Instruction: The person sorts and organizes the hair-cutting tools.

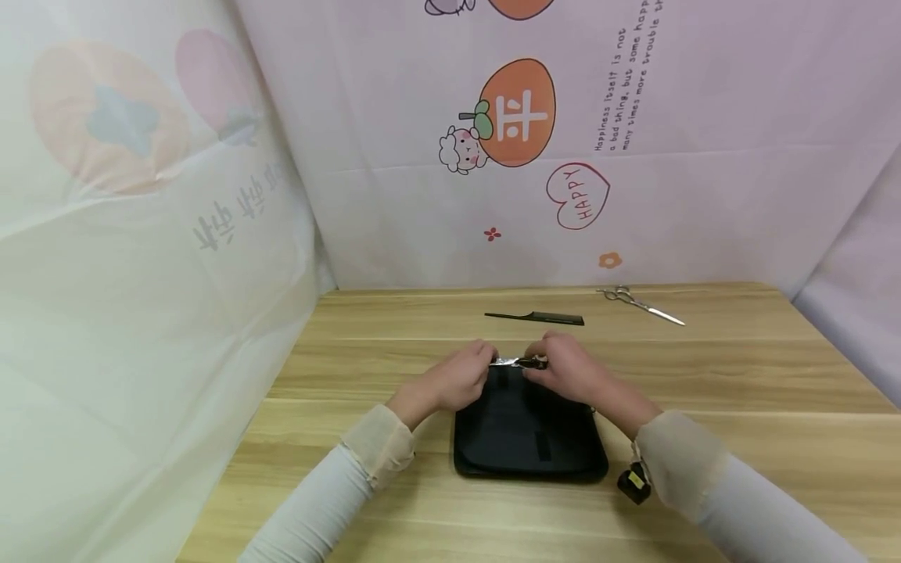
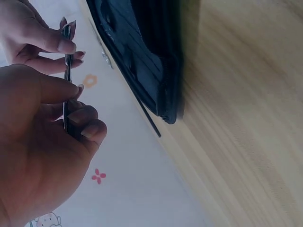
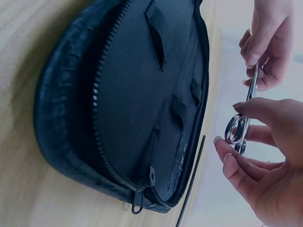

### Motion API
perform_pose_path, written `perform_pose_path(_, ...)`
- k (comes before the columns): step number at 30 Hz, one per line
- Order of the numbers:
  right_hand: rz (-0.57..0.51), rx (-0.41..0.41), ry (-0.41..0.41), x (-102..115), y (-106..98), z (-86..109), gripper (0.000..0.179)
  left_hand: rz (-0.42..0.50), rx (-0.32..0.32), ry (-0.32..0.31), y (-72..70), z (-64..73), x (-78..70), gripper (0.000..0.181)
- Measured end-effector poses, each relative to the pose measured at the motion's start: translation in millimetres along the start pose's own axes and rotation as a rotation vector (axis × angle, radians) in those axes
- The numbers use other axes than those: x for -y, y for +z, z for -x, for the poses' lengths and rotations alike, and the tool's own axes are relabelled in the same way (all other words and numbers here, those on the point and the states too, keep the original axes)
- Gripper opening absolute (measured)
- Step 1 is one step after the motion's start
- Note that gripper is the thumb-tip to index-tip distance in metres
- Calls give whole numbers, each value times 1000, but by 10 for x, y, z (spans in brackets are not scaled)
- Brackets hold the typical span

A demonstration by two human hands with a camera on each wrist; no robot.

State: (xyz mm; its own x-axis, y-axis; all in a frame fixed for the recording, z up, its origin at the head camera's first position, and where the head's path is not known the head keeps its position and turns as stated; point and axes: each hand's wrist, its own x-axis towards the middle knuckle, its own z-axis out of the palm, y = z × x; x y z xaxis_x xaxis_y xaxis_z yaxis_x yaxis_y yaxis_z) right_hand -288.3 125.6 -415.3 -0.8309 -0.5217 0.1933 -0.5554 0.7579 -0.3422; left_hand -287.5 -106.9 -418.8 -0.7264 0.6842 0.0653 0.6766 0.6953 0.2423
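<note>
Head view shows you holding a pair of silver scissors (image 1: 504, 362) with two hands, by the far edge of a black case. Your left hand (image 1: 461, 377) pinches the long blade end between the thumb and bent fingers. Your right hand (image 1: 568, 367) grips the other end, and in the right wrist view you can see the shiny finger rings (image 3: 232, 130) there, with your thumb on one side and your fingers on the other. The scissors look lifted up off the table, and they stretch straight across from one hand to the other.

Just below your hands, the black case (image 1: 521, 438) lies flat on the table. It has dark straps (image 3: 157, 38) on its face, a zip (image 3: 96, 101) runs around its edge, and a zip pull (image 3: 137, 203) hangs at one corner.

Past the case lies a black comb (image 1: 556, 318), with its thin tail to the left. Farther to the right, near the back edge, sits a second pair of scissors (image 1: 651, 310), with its blades slanting toward you. By your right wrist is a small black thing with a yellow patch (image 1: 634, 485); you cannot tell what it is. Under everything is the wooden table (image 1: 760, 375). Behind it hangs a pale cloth (image 1: 394, 219) with a red heart (image 1: 579, 166) on it.
</note>
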Motion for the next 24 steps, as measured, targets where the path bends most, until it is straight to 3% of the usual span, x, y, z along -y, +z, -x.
perform_pose_path(8,-8,-30,13,-32,-20,77,18,48,16,12,33,18,88,26)
perform_pose_path(16,-23,-9,82,-218,-123,206,21,164,6,-32,-3,176,286,31)
perform_pose_path(20,-4,-17,106,-300,-145,236,19,149,7,-21,-1,237,310,26)
perform_pose_path(24,23,-11,124,-345,-125,263,18,122,39,-52,24,329,312,22)
